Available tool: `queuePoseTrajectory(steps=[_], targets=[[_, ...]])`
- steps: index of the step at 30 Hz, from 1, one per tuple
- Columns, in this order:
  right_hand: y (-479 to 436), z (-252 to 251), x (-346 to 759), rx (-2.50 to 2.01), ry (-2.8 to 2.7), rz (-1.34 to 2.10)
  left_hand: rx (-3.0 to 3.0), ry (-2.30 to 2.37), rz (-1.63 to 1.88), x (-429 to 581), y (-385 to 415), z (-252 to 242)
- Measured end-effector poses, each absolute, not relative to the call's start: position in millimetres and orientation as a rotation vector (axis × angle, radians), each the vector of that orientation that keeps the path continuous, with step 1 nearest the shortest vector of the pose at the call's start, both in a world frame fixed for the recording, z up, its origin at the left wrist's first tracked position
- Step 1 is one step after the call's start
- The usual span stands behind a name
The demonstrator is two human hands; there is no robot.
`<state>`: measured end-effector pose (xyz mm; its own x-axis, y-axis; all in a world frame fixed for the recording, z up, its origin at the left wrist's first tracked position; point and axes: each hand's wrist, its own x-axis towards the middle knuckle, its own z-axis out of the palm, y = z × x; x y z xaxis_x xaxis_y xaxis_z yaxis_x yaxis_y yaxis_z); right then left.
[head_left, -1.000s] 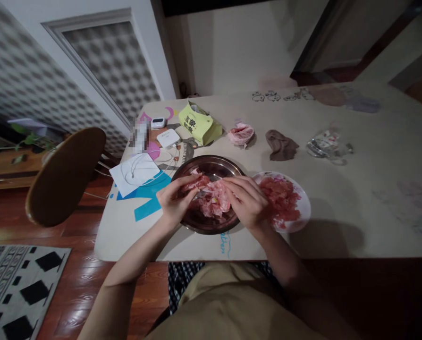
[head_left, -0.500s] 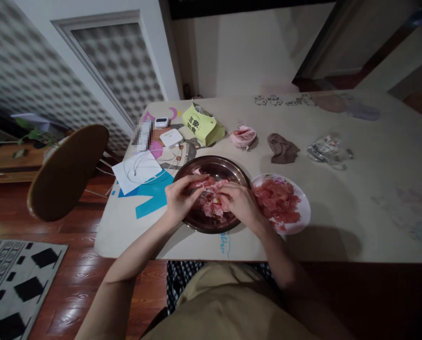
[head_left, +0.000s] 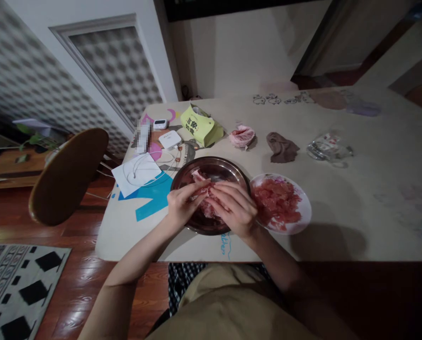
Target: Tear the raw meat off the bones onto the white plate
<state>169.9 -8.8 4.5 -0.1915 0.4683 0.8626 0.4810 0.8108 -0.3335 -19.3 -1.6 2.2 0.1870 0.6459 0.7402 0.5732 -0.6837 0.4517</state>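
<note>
surface (head_left: 356,189) | metal bowl (head_left: 228,166) near its front edge | plate (head_left: 306,212) of peeled pink flesh just right of bowl | left hand (head_left: 183,204), right hand (head_left: 235,210) curled closed over bowl | pink fruit piece (head_left: 206,208) pinched between both hands, inside bowl

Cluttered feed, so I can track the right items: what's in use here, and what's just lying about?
In use: left hand, right hand, pink fruit, metal bowl, plate of pink pieces.
Lying about: yellow bag, brown cloth, clear wrapper, white paper, white box.
</note>
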Motion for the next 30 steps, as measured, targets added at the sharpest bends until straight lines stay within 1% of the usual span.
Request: queuePoseTrajectory(steps=[3,7,12,18,27,30], targets=[[-13,1,166,-0.725,-1.854,-0.07,2.445,1.174,1.507,-18,-5,5],[-13,0,167,-0.757,-1.819,-0.048,2.523,1.161,1.47,-17,-7,6],[-14,3,170,-0.742,-1.834,-0.108,2.462,1.172,1.549,-16,-7,4],[-16,0,172,-0.68,-1.841,-0.146,2.439,1.023,1.612,-21,-6,6],[-17,10,174,-0.708,-1.785,-0.142,2.402,1.06,1.666,-21,-4,6],[-17,11,173,-0.701,-1.765,-0.118,2.361,1.162,1.732,-19,-6,6]])
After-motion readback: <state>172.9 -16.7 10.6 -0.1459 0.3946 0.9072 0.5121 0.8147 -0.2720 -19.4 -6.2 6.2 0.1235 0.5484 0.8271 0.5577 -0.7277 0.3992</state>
